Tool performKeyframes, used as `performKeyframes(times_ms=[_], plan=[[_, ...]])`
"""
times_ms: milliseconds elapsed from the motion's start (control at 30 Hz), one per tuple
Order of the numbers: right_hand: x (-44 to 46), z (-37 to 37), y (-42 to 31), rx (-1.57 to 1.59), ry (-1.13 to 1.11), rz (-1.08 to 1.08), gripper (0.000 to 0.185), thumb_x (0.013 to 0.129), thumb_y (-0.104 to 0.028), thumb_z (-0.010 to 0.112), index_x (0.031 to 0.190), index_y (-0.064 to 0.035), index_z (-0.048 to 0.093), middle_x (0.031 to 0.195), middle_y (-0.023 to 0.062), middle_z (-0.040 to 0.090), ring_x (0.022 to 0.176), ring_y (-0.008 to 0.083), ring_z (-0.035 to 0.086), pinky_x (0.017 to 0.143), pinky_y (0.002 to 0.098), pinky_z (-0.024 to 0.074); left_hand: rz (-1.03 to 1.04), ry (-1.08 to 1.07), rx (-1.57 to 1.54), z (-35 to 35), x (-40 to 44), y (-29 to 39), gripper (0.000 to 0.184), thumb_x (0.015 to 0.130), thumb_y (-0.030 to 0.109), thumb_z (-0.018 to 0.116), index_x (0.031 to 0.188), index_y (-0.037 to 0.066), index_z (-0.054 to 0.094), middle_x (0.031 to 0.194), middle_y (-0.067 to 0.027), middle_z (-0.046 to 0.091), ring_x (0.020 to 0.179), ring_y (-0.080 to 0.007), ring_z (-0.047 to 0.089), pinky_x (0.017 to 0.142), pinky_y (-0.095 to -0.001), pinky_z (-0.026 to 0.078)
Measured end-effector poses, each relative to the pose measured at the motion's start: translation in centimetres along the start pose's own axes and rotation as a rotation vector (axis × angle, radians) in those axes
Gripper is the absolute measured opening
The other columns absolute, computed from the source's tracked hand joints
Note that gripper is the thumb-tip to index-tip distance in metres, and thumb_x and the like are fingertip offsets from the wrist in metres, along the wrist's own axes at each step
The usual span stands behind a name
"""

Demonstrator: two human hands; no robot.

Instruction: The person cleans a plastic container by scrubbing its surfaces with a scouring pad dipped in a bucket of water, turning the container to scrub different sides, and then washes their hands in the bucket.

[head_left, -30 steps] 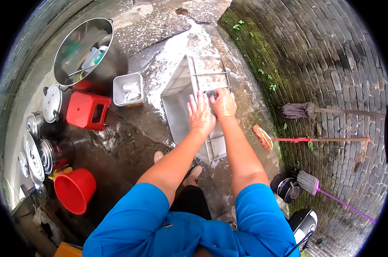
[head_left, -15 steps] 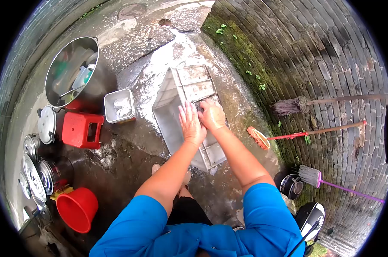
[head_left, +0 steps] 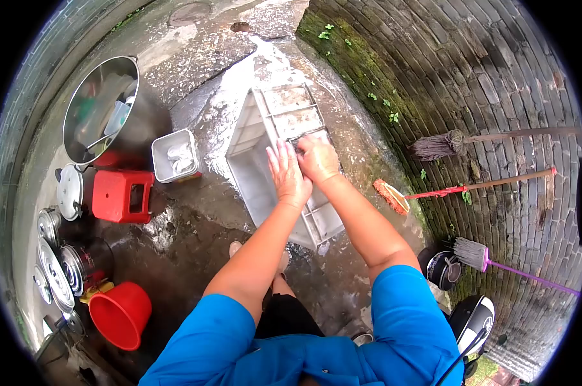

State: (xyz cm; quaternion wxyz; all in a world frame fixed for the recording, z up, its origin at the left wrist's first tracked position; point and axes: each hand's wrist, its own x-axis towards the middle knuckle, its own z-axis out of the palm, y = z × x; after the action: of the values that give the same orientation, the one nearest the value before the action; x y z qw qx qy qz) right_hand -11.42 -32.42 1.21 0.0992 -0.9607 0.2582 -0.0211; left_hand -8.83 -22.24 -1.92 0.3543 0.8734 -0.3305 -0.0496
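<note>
A pale grey plastic crate lies tipped on its side on the wet ground in front of me, its open side facing left and its ribbed outside facing right. My left hand rests on the crate's edge with fingers stretched out, holding nothing. Close beside it, my right hand presses on the ribbed face with fingers curled. A small dark thing shows under those fingers, mostly hidden, so its kind is unclear. White suds cover the ground beyond the crate.
On the left stand a large metal pot with things inside, a white square bucket, a red stool and a red bucket. A mop, an orange brush and a purple broom lean along the brick wall at right.
My right hand has shifted slightly on the ribbed face, its fingers more curled. My left hand stays on the crate's edge. The whole view has tilted a little.
</note>
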Motion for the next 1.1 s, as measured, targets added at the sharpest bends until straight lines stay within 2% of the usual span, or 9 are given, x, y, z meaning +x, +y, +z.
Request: performKeyframes(times_ms=[167,267,400,567,700,833,967,1033,1100], plan=[[1.5,-0.1,0.5,0.042,0.148,0.239,0.019,0.074,-0.027,0.070,0.087,-0.0146,0.067,0.096,0.0045,0.064,0.094,0.0285,0.059,0.079,0.0394,0.0513,-0.008,-0.140,-0.057,0.2,0.5,0.0,0.078,0.079,0.018,0.058,0.145,-0.004,0.025,0.154,-0.0209,0.017,0.141,-0.0465,0.009,0.115,-0.0522,0.010],[-0.1,-0.3,0.2,0.065,0.009,0.075,0.018,0.074,-0.023,0.069,0.090,-0.0141,0.067,0.099,0.0061,0.064,0.094,0.0309,0.059,0.080,0.0419,0.0507,-0.031,-0.045,-0.013,1.6,-0.7,-0.4,0.086,0.073,0.016,0.060,0.147,-0.003,0.020,0.156,-0.0199,0.012,0.142,-0.0455,0.006,0.115,-0.0524,0.008],[2.5,-1.7,7.5,-0.050,0.023,0.285,0.019,0.077,-0.023,0.066,0.094,-0.0142,0.067,0.100,0.0060,0.064,0.093,0.0309,0.059,0.081,0.0408,0.0510,-0.055,-0.110,-0.021,-0.6,-0.8,-0.1,0.086,0.073,0.016,0.060,0.147,-0.003,0.019,0.156,-0.0196,0.011,0.142,-0.0458,0.005,0.115,-0.0529,0.006],[-2.9,-2.5,1.1,0.066,-0.150,-0.021,0.021,0.075,-0.027,0.067,0.092,-0.0142,0.069,0.100,0.0066,0.065,0.096,0.0292,0.059,0.084,0.0393,0.0512,-0.037,-0.138,0.004,-0.2,-0.6,-0.2,0.086,0.074,0.018,0.061,0.147,-0.002,0.019,0.156,-0.0193,0.009,0.142,-0.0453,0.002,0.114,-0.0541,0.003],[1.1,-2.5,6.3,0.024,-0.057,0.310,0.023,0.077,-0.027,0.065,0.097,-0.0150,0.068,0.102,0.0066,0.066,0.099,0.0298,0.060,0.087,0.0393,0.0499,-0.063,-0.170,0.036,-0.5,-0.3,0.9,0.085,0.075,0.020,0.061,0.147,-0.001,0.021,0.156,-0.0190,0.009,0.143,-0.0451,0.001,0.114,-0.0542,0.003],[-1.4,-2.1,1.5,0.113,-0.212,0.069,0.026,0.077,-0.029,0.064,0.099,-0.0163,0.067,0.105,0.0066,0.067,0.099,0.0305,0.061,0.088,0.0405,0.0502,-0.032,-0.107,0.085,0.3,0.0,0.4,0.084,0.075,0.020,0.059,0.147,-0.002,0.021,0.157,-0.0181,0.008,0.143,-0.0448,0.002,0.114,-0.0542,0.003],[1.8,-2.7,4.3,0.040,-0.079,0.363,0.029,0.078,-0.031,0.064,0.101,-0.0149,0.066,0.105,0.0094,0.067,0.099,0.0306,0.062,0.088,0.0402,0.0504,-0.046,-0.157,-0.009,-0.4,-0.4,0.7,0.083,0.075,0.018,0.059,0.147,-0.002,0.021,0.156,-0.0196,0.009,0.142,-0.0455,0.002,0.114,-0.0541,0.004],[0.0,-3.7,1.5,0.048,-0.311,0.089,0.027,0.080,-0.030,0.063,0.102,-0.0145,0.066,0.105,0.0102,0.066,0.100,0.0303,0.062,0.088,0.0409,0.0504,-0.087,-0.180,0.030,-0.1,-0.5,0.4,0.084,0.075,0.018,0.060,0.147,-0.002,0.021,0.156,-0.0203,0.009,0.142,-0.0459,0.002,0.115,-0.0536,0.004],[-0.3,-3.5,1.8,0.069,-0.322,-0.010,0.027,0.080,-0.028,0.063,0.102,-0.0144,0.066,0.104,0.0103,0.066,0.100,0.0303,0.062,0.087,0.0418,0.0505,-0.056,-0.112,0.030,0.6,-0.7,-0.2,0.085,0.075,0.019,0.061,0.147,-0.002,0.021,0.156,-0.0202,0.008,0.142,-0.0460,0.002,0.115,-0.0534,0.005]])
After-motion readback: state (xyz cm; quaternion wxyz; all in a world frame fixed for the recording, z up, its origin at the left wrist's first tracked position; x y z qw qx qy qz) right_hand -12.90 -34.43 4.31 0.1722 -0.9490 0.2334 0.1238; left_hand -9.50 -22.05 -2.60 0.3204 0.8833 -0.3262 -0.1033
